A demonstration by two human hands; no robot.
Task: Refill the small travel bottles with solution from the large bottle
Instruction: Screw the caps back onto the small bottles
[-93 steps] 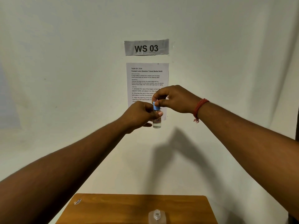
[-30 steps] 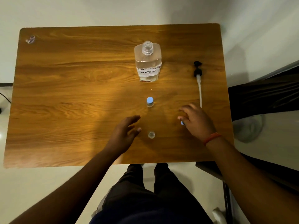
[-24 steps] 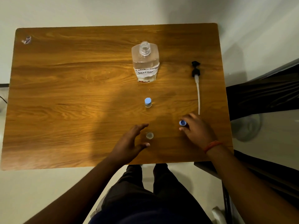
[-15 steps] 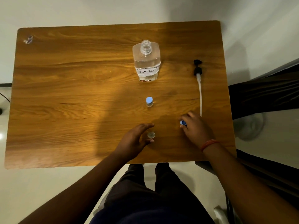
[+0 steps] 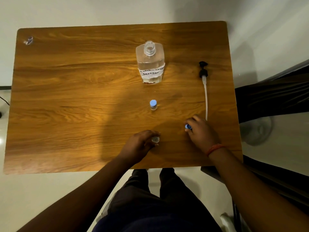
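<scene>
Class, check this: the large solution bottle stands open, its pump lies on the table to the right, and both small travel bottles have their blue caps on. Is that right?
Not quite. Only the far travel bottle is capped. The near travel bottle, at the left hand, is open, and the right hand holds its blue cap. The head view shows this; the rest stands.

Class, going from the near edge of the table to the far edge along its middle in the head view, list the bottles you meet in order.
Open small bottle gripped by the left hand → blue-capped small bottle → uncapped large bottle labelled solution.

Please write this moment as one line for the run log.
left hand: grips open travel bottle | right hand: pinches blue cap | large bottle: uncapped
</scene>
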